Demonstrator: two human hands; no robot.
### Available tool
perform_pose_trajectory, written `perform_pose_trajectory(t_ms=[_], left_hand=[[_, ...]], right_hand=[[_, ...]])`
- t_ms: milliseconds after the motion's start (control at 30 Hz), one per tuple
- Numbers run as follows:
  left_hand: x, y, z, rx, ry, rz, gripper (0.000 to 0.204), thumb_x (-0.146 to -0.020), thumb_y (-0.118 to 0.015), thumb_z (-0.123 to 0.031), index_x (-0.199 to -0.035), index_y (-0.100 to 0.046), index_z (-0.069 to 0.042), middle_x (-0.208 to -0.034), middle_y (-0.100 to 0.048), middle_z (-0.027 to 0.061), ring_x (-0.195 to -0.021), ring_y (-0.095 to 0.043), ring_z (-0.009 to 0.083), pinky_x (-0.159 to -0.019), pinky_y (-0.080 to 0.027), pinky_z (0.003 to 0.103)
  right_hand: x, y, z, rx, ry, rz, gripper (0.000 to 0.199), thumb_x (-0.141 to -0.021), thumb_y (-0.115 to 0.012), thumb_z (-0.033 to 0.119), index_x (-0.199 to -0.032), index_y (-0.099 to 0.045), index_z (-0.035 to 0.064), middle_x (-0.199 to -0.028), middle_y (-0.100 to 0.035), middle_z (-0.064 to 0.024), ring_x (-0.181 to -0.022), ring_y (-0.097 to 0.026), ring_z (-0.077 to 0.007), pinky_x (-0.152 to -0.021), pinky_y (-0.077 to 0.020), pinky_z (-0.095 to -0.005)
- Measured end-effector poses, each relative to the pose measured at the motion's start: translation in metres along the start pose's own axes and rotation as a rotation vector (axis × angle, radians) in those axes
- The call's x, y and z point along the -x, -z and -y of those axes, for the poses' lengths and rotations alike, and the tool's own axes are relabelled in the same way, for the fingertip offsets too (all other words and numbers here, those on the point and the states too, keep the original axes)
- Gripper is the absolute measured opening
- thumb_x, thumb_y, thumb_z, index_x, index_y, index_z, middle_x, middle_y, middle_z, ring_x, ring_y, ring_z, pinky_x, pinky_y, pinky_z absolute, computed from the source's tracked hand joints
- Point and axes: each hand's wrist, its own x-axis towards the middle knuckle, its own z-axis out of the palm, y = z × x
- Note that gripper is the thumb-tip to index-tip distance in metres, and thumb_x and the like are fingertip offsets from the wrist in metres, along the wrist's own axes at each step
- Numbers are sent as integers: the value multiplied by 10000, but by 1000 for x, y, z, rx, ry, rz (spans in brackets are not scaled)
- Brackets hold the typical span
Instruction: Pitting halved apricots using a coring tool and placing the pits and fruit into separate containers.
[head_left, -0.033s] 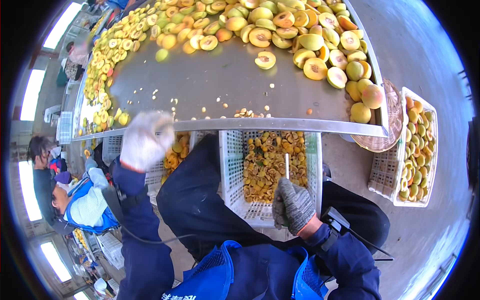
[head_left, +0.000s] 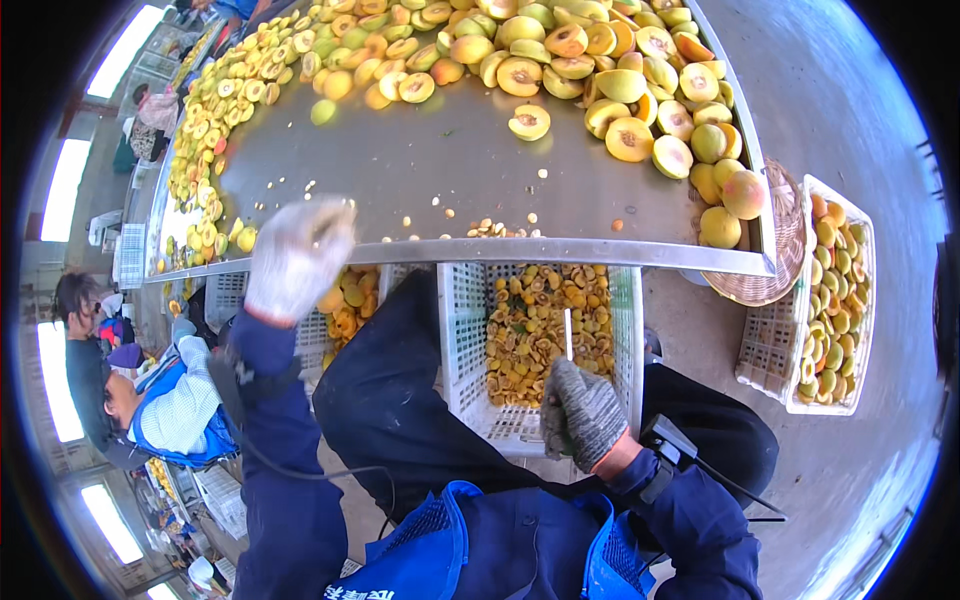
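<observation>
My left hand (head_left: 298,262), in a white glove, is raised over the near rim of a metal table (head_left: 440,170). Its fingers are drawn together and partly smeared; I cannot make out what is in them. Lower right, my right hand (head_left: 583,415) wears a grey knit glove and is closed round a thin whitish rod (head_left: 568,334) that points up. Beneath the rod, a white plastic crate (head_left: 625,330) between my knees holds many cut yellow fruit pieces (head_left: 535,350). Small pale kernels (head_left: 488,228) lie along the table's near rim.
Halved yellow, peach-like fruit (head_left: 630,139) covers the table's far and left sides. Right of the table stand a wicker basket (head_left: 765,285) and a fruit-filled crate (head_left: 795,385). More fruit (head_left: 350,305) is beside my left knee. At far left sits a co-worker in a blue vest (head_left: 185,400).
My left hand has moved slightly up and to the right over the table's rim. My right hand and the rod have shifted slightly left.
</observation>
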Motion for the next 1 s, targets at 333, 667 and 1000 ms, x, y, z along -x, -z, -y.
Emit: perform_pose_trajectory(t_ms=[333, 667, 1000], left_hand=[[-178, -166, -111, 355, 272, 39, 512, -785, -691, -353, -1203, -573, -81, -1092, -674, 214, -980, -657, 358, -876, -517, 441], [12, -90, -192, 1302, 118, -207, 113, -811, -627, -116, -867, -566, -39, -647, -586, 139, -606, -613, 305, -605, -492, 420], [37, -103, -129, 2302, 666, -126, 378, -970, -441, -367, -865, -604, -42, -727, -642, 84, -577, -614, 171, -462, -466, 282]], right_hand=[[-11, -6, 3, -9, 72, 20, 439, -986, -509, 517, -801, -498, 119, -542, -432, -30, -392, -434, -192, -363, -381, -333], [-26, 2, 1, -464, 125, -124, 303, -983, -512, 401, -1058, -606, 123, -741, -602, -33, -527, -584, -204, -425, -464, -325], [2, -58, 39, 728, 721, -45, 469, -1056, -373, 418, -836, -559, 48, -520, -531, -26, -399, -504, -119, -391, -367, -252]])
